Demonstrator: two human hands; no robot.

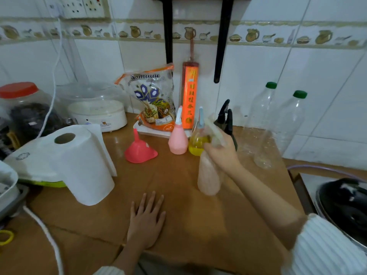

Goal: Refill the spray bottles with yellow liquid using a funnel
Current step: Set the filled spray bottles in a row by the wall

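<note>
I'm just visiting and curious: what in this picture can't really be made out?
Head view only:
- The spray bottle gripped by the right hand: motion blur smears it, so its fill level can't be read.
- The yellow bottle: the hand and the blurred spray head cover its right side.
- The dark pan: cut off by the right edge.
- Print on the snack bag: too small and soft.
- The left hand lies flat on the counter, plainly visible.

Bare counter (178, 195) between paper roll (79, 165) and blurred bottle (208, 175) — funnel (139, 149) stands behind.
</note>
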